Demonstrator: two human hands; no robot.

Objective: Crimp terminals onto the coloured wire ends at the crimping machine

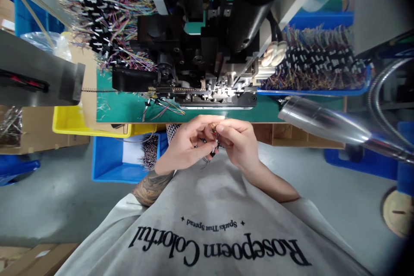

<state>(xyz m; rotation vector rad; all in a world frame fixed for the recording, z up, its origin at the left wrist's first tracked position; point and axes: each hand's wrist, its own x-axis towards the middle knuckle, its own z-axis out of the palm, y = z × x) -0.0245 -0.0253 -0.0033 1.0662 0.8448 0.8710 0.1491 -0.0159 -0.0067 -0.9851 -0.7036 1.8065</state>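
Observation:
Both hands meet just in front of the green bench edge, close to my body. My left hand (189,143) has its fingers closed on a small wire harness (214,153) with black sleeving and thin coloured wires. From the other side, my right hand (241,140) pinches the upper wires of the same harness between thumb and forefinger. The wire tips are mostly hidden by the fingers. Beyond the hands stands a dark terminal crimping machine (223,90), its metal jaws lit, apart from my fingers. A few loose harnesses (161,108) lie on the bench left of the jaws.
A heap of harnesses (110,30) lies back left. More fill a blue tray (343,92) at right. A yellow bin (74,127) and a blue bin (113,172) sit at lower left. A metal lamp (323,120) reaches in from the right. A terminal strip (100,90) runs from the left.

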